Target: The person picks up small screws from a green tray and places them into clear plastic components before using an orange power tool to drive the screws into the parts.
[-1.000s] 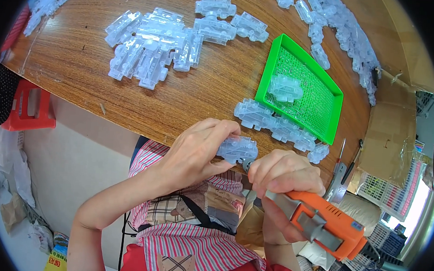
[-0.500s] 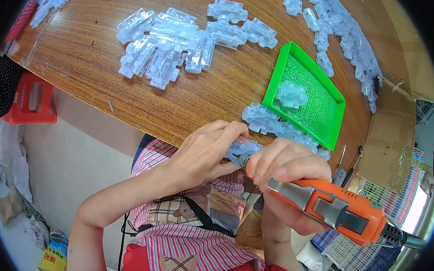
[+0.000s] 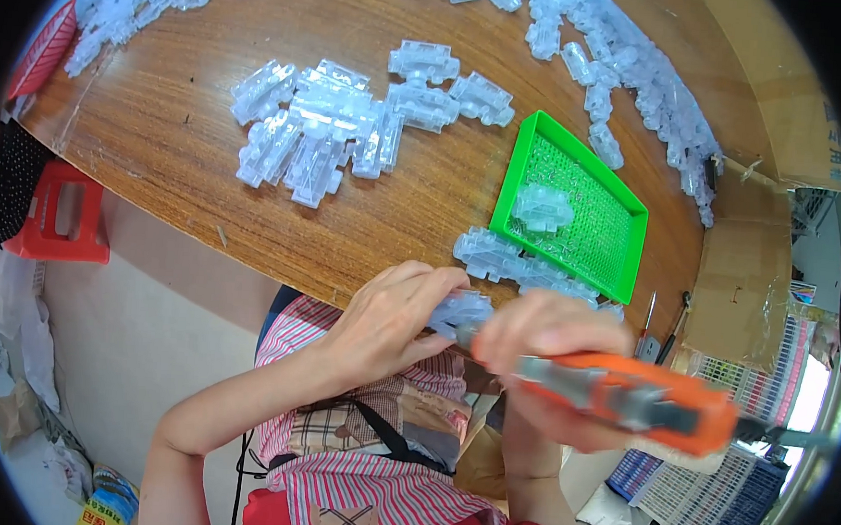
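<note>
My left hand (image 3: pixel 390 320) is closed on a clear plastic part (image 3: pixel 463 310) at the table's front edge. My right hand (image 3: pixel 552 352) grips an orange electric screwdriver (image 3: pixel 643 401) with a grey metal lever and a dark cord; hand and tool are smeared by motion. The tool's tip points left at the held part; whether it touches cannot be made out. Just beyond my hands a row of similar clear parts (image 3: pixel 498 256) lies along a green tray (image 3: pixel 621 188). Inside the tray are many small metal pieces, probably screws, and one clear part (image 3: pixel 543 208).
A cluster of clear parts (image 3: pixel 329 113) lies mid-table, with larger heaps (image 3: pixel 652 94) along the far and right edges. Two thin tools (image 3: pixel 671 336) rest at the right by a cardboard sheet (image 3: pixel 738 292). A red stool (image 3: pixel 62 212) stands left, beside a person's dark dotted clothing (image 3: pixel 7 175).
The view has shifted, so the table's things sit lower and slightly left. My right hand and the screwdriver have swung, the tool now lying flatter. My left hand keeps hold of the clear part.
</note>
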`<control>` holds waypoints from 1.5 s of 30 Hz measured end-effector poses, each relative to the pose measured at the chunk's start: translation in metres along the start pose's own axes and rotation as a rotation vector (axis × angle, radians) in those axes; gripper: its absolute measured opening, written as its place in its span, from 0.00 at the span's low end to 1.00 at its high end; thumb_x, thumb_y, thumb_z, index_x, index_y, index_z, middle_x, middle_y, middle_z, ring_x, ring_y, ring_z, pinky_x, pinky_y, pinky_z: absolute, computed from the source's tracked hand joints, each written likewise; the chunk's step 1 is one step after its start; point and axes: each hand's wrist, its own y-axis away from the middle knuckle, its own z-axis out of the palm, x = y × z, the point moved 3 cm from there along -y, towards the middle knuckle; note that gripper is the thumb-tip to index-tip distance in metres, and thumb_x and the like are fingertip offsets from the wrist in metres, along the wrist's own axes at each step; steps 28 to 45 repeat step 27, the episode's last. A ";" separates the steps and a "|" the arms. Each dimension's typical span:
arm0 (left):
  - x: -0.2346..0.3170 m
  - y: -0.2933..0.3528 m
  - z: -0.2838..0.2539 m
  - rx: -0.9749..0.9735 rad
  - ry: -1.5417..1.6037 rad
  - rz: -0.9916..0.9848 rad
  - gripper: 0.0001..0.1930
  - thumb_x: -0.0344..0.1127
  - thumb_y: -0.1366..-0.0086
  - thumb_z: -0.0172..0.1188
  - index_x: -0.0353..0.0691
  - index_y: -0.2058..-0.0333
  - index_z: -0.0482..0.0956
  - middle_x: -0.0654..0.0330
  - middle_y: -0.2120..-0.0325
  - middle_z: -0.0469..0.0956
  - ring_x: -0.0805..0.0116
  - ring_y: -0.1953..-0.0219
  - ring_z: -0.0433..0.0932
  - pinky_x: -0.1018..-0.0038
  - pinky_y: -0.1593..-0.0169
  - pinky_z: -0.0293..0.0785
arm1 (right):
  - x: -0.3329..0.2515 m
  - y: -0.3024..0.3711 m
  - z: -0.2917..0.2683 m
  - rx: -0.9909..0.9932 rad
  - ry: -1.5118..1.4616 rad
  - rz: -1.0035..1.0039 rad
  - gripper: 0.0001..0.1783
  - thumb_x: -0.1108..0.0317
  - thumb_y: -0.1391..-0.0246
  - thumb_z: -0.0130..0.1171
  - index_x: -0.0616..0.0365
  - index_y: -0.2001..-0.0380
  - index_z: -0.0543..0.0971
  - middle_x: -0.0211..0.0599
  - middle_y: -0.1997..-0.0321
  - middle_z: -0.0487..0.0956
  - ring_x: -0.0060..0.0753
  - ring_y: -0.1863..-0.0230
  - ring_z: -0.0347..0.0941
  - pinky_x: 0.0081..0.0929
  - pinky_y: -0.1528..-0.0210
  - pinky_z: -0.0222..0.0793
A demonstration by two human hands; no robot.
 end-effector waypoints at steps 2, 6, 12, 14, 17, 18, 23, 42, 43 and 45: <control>0.007 0.005 -0.016 0.028 -0.150 -0.019 0.28 0.33 0.50 0.69 0.38 0.49 0.71 0.53 0.57 0.77 0.51 0.53 0.74 0.61 0.48 0.70 | -0.016 -0.011 -0.015 0.080 -0.173 -0.047 0.39 0.35 0.46 0.59 0.67 0.54 0.72 0.39 0.76 0.74 0.32 0.74 0.71 0.32 0.74 0.71; 0.008 0.008 -0.048 0.193 -0.411 -0.118 0.29 0.31 0.51 0.70 0.37 0.48 0.72 0.52 0.56 0.76 0.50 0.54 0.73 0.60 0.48 0.69 | -0.015 -0.009 -0.047 0.220 -0.080 -0.132 0.43 0.30 0.47 0.56 0.68 0.58 0.70 0.40 0.74 0.74 0.30 0.74 0.71 0.28 0.75 0.73; 0.000 -0.029 -0.042 0.351 -0.505 -0.162 0.29 0.38 0.47 0.71 0.37 0.48 0.72 0.53 0.55 0.75 0.51 0.53 0.73 0.62 0.50 0.72 | -0.008 0.003 -0.054 0.336 -0.030 -0.107 0.41 0.31 0.45 0.54 0.67 0.59 0.70 0.37 0.75 0.73 0.27 0.75 0.70 0.27 0.76 0.71; -0.004 -0.043 -0.033 0.318 -0.490 -0.165 0.30 0.44 0.47 0.71 0.40 0.47 0.72 0.53 0.56 0.76 0.51 0.53 0.74 0.62 0.52 0.73 | -0.009 0.004 -0.055 0.370 0.033 -0.096 0.42 0.29 0.45 0.51 0.66 0.59 0.70 0.37 0.77 0.71 0.28 0.78 0.69 0.26 0.79 0.69; -0.001 -0.046 -0.025 0.234 -0.474 -0.177 0.31 0.47 0.50 0.72 0.43 0.48 0.74 0.53 0.52 0.73 0.50 0.50 0.71 0.60 0.48 0.70 | -0.014 0.007 -0.056 0.407 0.095 -0.100 0.42 0.27 0.45 0.48 0.64 0.60 0.70 0.36 0.79 0.70 0.29 0.81 0.68 0.25 0.82 0.67; 0.003 -0.047 -0.024 0.226 -0.471 -0.169 0.31 0.47 0.50 0.72 0.43 0.48 0.74 0.53 0.52 0.73 0.50 0.50 0.71 0.60 0.48 0.70 | -0.015 0.008 -0.057 0.415 0.097 -0.104 0.42 0.27 0.45 0.48 0.65 0.61 0.70 0.36 0.79 0.70 0.29 0.81 0.68 0.25 0.81 0.67; 0.016 -0.046 -0.003 0.124 -0.592 0.104 0.32 0.50 0.60 0.75 0.48 0.54 0.77 0.55 0.48 0.65 0.47 0.41 0.58 0.53 0.39 0.57 | -0.011 0.011 -0.058 0.437 0.130 -0.080 0.42 0.27 0.45 0.48 0.65 0.62 0.70 0.36 0.80 0.70 0.29 0.81 0.68 0.25 0.81 0.67; 0.011 -0.043 0.007 0.079 -0.715 0.118 0.24 0.42 0.49 0.71 0.49 0.53 0.76 0.58 0.44 0.61 0.50 0.39 0.57 0.48 0.39 0.54 | -0.011 0.011 -0.057 0.427 0.134 -0.092 0.42 0.27 0.45 0.48 0.64 0.61 0.71 0.36 0.80 0.70 0.29 0.81 0.69 0.25 0.80 0.69; 0.011 -0.043 0.007 0.079 -0.715 0.118 0.24 0.42 0.49 0.71 0.49 0.53 0.76 0.58 0.44 0.61 0.50 0.39 0.57 0.48 0.39 0.54 | -0.011 0.011 -0.057 0.427 0.134 -0.092 0.42 0.27 0.45 0.48 0.64 0.61 0.71 0.36 0.80 0.70 0.29 0.81 0.69 0.25 0.80 0.69; 0.011 -0.043 0.007 0.079 -0.715 0.118 0.24 0.42 0.49 0.71 0.49 0.53 0.76 0.58 0.44 0.61 0.50 0.39 0.57 0.48 0.39 0.54 | -0.011 0.011 -0.057 0.427 0.134 -0.092 0.42 0.27 0.45 0.48 0.64 0.61 0.71 0.36 0.80 0.70 0.29 0.81 0.69 0.25 0.80 0.69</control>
